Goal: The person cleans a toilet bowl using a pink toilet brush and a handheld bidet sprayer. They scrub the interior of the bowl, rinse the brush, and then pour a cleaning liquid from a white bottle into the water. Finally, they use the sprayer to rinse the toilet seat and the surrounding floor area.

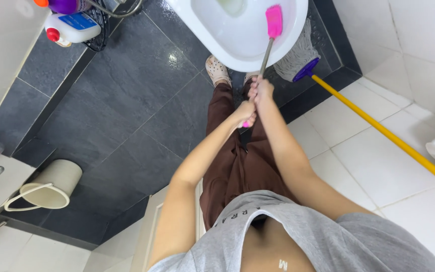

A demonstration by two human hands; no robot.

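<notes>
Dark grey floor tiles carry the white toilet bowl. Both arms stretch forward, left hand and right hand each in a clenched grip on the brush handle. Its long axis runs away from the body, pink head inside the bowl. A yellow-handled mop leans beside, against white tiles.

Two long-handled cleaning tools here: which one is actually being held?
The pink-headed brush: both the left hand and right hand grip its handle. The yellow-handled mop leans untouched beside the toilet bowl.

Dark tiled floor under mop, bin.
</notes>
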